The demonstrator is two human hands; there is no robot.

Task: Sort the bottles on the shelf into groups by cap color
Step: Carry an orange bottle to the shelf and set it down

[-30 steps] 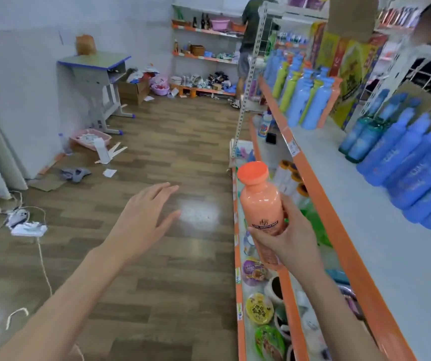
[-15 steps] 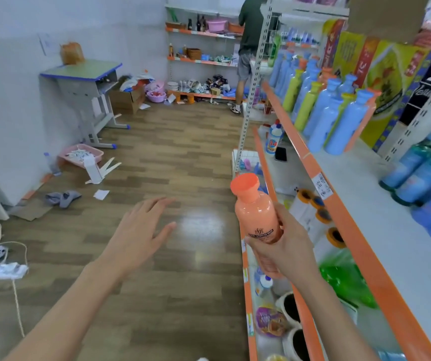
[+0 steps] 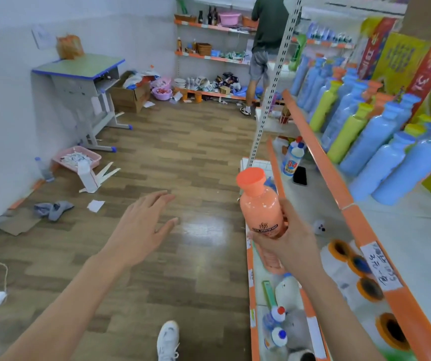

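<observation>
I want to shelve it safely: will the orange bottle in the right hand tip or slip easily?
Probably stiff: the orange bottle shows no dent in the grip of the right hand. Its glossy wall may be slippery. Tall with a wide cap, it might tip if nudged; its fill cannot be seen.

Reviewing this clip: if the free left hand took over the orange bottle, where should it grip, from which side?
Probably the upper body of the orange bottle, just below the cap, approached from the left. The right hand wraps its lower half, leaving the top free, and it stands nearly upright with the open left hand on that side.
</observation>
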